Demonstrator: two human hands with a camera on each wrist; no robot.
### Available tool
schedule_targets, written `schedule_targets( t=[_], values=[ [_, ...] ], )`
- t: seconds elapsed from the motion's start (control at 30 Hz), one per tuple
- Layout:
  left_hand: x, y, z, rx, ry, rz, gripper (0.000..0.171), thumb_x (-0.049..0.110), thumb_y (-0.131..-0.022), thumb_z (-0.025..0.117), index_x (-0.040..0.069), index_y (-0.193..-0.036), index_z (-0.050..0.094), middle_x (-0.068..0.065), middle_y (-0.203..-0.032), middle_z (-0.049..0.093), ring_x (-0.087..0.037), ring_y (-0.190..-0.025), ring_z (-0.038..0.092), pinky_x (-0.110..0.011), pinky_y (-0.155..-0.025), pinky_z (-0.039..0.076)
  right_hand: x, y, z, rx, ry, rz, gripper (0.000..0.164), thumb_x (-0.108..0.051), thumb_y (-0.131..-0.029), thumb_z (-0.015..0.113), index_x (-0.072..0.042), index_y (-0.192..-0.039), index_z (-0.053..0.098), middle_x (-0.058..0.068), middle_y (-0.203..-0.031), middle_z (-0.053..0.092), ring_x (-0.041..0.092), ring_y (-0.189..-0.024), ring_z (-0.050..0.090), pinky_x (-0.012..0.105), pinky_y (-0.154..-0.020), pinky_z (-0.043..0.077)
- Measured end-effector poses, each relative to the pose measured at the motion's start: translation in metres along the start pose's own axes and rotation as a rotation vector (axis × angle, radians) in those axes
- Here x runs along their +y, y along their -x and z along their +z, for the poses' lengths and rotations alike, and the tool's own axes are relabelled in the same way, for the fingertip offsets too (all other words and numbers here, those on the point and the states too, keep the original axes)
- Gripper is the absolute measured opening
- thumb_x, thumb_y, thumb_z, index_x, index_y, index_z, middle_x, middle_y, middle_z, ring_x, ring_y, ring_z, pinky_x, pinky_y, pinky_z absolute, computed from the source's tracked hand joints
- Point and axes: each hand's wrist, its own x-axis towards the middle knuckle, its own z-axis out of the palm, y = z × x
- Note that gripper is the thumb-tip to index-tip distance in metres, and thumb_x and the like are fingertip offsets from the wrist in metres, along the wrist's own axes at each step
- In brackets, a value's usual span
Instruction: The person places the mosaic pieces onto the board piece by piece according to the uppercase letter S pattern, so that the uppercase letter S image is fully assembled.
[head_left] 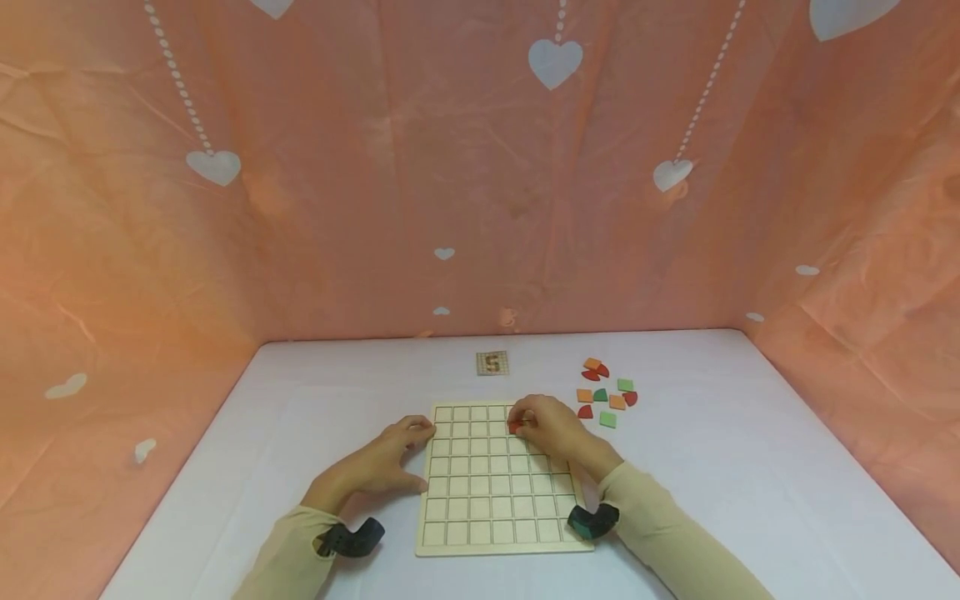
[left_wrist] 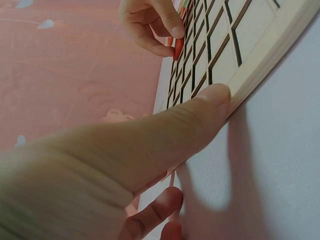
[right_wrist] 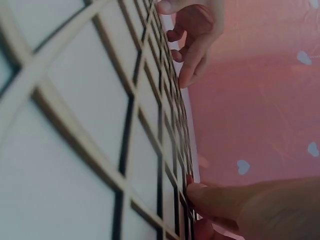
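A pale wooden board (head_left: 480, 486) with a grid of square cells lies flat on the white table. My right hand (head_left: 551, 427) pinches a small red piece (head_left: 513, 427) over a cell near the board's far edge. In the left wrist view that red piece (left_wrist: 178, 49) stands tilted between thumb and fingers, right at the grid. My left hand (head_left: 387, 457) is at the board's left side, thumb and fingertips against its edge with the fingers spread. The left thumb (left_wrist: 165, 127) rests on the frame's rim.
Right of the board lie several loose pieces: orange squares (head_left: 584, 396), light green squares (head_left: 608, 420), red quarter-rounds (head_left: 585, 412) and a dark green one (head_left: 600, 395). A small patterned card (head_left: 492, 363) lies behind the board. A pink cloth with hearts (head_left: 480, 208) stands around the table.
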Motion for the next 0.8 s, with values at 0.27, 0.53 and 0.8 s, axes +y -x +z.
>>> schedule_targets(
  t=[0.27, 0.53, 0.8],
  values=[
    [0.0007, 0.0011, 0.0003, 0.000, 0.004, -0.012, 0.084, 0.015, -0.077, 0.086, -0.005, -0.148, 0.046, -0.020, -0.157, 0.037, -0.045, -0.149, 0.030, -0.061, -0.123, 0.027, 0.0021, 0.0002, 0.0018, 0.008, -0.004, -0.028, 0.010, -0.005, -0.089, 0.073, -0.010, -0.098, 0.076, 0.005, -0.101, 0.073, 0.019, -0.094, 0.064, 0.038, -0.086, 0.056],
    [0.0016, 0.0003, 0.0023, 0.003, 0.018, -0.031, 0.083, 0.014, -0.077, 0.085, -0.004, -0.148, 0.046, -0.020, -0.158, 0.036, -0.045, -0.149, 0.030, -0.061, -0.123, 0.026, 0.0024, 0.0016, 0.0011, -0.022, -0.034, -0.020, 0.012, -0.006, -0.089, 0.073, -0.009, -0.101, 0.076, 0.004, -0.103, 0.074, 0.016, -0.091, 0.061, 0.036, -0.086, 0.054],
    [0.0010, -0.0007, 0.0018, 0.002, 0.012, -0.018, 0.083, 0.015, -0.078, 0.085, -0.005, -0.148, 0.046, -0.020, -0.158, 0.037, -0.045, -0.149, 0.030, -0.061, -0.122, 0.027, 0.0044, 0.0007, -0.0037, -0.073, -0.062, -0.028, 0.016, -0.010, -0.090, 0.074, -0.009, -0.106, 0.075, 0.003, -0.106, 0.073, 0.015, -0.093, 0.058, 0.032, -0.086, 0.051]
  ],
)
